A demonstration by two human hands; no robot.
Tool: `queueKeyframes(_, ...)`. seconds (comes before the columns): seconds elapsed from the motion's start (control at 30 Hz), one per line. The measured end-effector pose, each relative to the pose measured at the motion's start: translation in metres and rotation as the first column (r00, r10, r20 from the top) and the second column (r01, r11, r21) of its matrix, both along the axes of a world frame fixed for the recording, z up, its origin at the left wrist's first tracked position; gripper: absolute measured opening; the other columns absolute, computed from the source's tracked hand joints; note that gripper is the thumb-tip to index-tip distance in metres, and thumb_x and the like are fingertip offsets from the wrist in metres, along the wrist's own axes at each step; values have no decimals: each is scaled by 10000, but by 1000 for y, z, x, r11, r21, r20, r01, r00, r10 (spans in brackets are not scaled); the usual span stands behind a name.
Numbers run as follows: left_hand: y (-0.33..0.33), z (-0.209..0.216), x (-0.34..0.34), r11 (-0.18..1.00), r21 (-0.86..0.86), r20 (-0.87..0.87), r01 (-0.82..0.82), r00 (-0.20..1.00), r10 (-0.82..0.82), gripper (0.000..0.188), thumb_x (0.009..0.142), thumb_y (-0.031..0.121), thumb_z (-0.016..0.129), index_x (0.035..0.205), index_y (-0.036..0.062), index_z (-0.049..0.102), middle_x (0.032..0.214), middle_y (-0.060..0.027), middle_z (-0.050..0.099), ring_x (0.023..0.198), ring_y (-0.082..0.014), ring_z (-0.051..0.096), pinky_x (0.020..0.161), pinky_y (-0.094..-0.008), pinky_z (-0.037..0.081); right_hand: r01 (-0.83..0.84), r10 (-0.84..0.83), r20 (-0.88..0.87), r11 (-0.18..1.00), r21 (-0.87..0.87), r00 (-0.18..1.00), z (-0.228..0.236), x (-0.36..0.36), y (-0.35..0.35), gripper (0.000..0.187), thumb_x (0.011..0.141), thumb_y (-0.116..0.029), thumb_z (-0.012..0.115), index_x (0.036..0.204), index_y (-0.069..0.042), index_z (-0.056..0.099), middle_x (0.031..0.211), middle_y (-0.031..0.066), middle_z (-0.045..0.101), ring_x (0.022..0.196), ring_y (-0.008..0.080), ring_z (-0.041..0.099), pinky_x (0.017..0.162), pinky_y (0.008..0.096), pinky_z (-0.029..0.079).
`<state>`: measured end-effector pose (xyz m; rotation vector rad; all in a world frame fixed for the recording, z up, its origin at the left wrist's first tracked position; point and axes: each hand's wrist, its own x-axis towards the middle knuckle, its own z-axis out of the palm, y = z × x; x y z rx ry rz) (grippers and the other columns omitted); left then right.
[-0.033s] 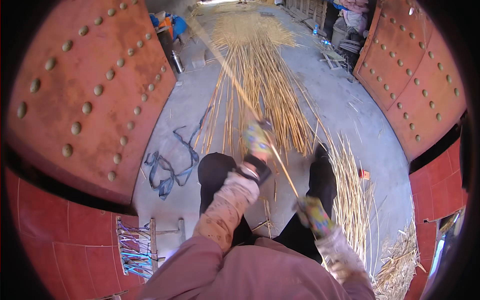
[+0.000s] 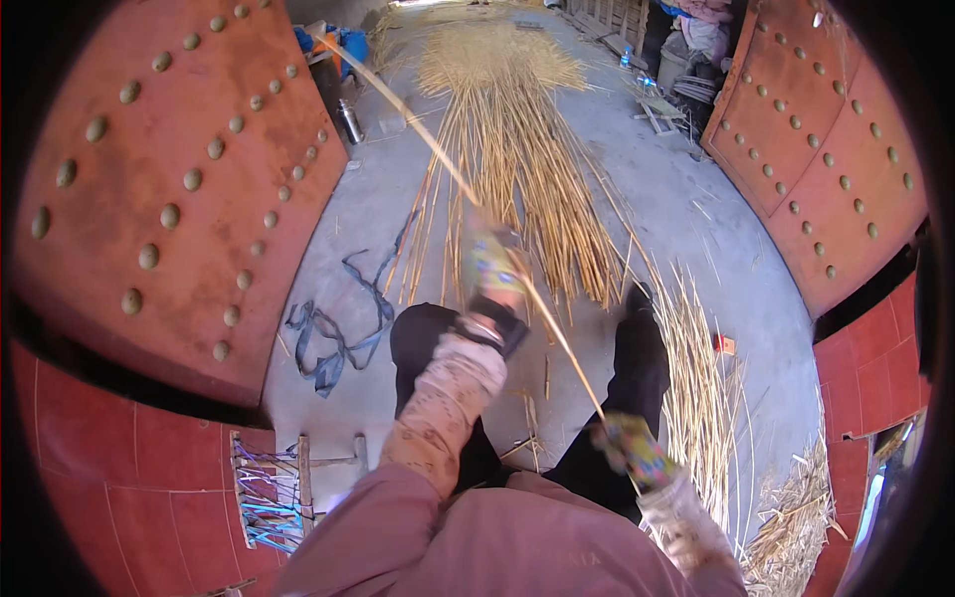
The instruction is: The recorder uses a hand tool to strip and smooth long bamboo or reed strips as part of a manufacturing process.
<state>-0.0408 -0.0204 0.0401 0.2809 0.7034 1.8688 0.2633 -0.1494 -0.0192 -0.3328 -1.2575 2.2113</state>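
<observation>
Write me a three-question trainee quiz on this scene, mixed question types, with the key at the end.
1. Multiple choice: what do the left hand and the right hand both hold?
A) a metal flask
B) a small box
C) a long stalk

2. True or false: the dark blue strap lies on the person's right.

3. Fill in the blank: the orange-red box lies on the floor to the person's ____.

Key:
1. C
2. False: the dark blue strap lies on the person's left.
3. right
</observation>
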Motion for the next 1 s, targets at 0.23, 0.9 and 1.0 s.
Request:
queueKeyframes(0.23,-5,12,23,964,-119,25,-236,970,240,529,694,653,450,702,124,465,482,30,356,350,-92,362,309,-214,297,137,94,323,769,-624,942,36,93,-58,148,724,-74,567,852,-5,538,545,20,452,427,95,408,362,204,304)
queueKeyframes(0.9,-21,-39,86,947,-320,60,30,998,-12,439,769,580,415,694,150,450,559,16,404,445,-103,382,399,-237,331,-147,16,-177,637,-757,984,61,3,-2,331,846,-164,447,1064,83,414,805,149,542,536,161,550,418,190,439)
queueKeyframes(1.0,-27,-22,119,918,-374,77,129,991,-108,421,772,574,417,711,159,449,556,16,415,407,-106,379,376,-225,335,284,-182,397,935,-213,900,56,-21,23,278,846,-214,461,947,42,501,556,37,461,410,62,423,342,157,310)
